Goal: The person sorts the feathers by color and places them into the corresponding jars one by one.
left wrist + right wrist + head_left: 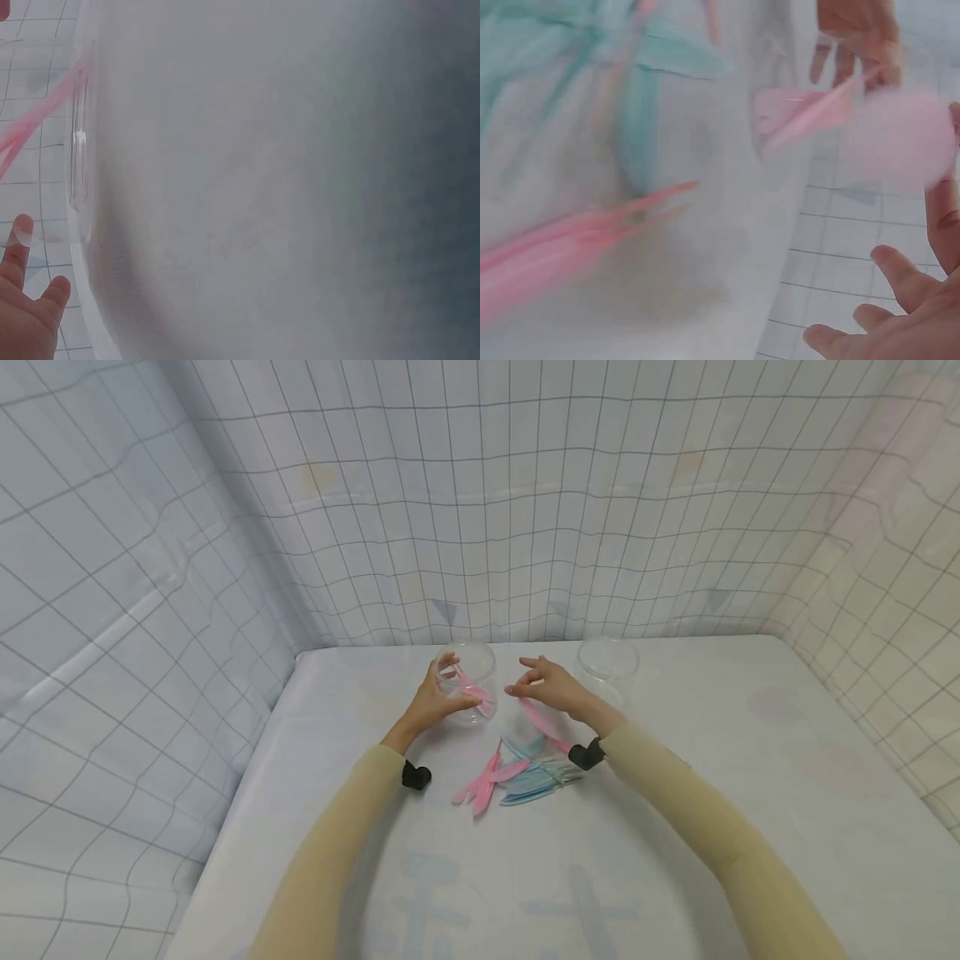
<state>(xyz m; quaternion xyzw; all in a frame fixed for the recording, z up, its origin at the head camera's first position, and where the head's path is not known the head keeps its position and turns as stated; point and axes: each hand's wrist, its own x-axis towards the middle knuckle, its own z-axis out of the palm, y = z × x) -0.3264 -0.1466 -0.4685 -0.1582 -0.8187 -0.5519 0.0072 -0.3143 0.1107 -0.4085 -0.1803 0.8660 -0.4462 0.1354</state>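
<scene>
My left hand (429,703) grips a clear jar (487,672) from its left side, thumb across the front and fingers round the back. Inside lean pink feathers (480,695), their thin ends pointing up toward the rim. Just right of that jar, my right hand (557,687) pinches another pink feather (542,720) between thumb and forefinger, the other fingers spread. In the right wrist view this feather's rounded end (904,141) is blurred. Below the hands, loose pink feathers (487,781) and light blue feathers (534,779) lie overlapping on the white table.
A second clear jar (607,662) stands behind my right wrist, partly hidden by it. The table (465,877) has a white cover. Grid-patterned curtains (480,527) hang along its back and sides. Black wrist camera mounts (416,775) hang below both wrists, the right one close to the feathers.
</scene>
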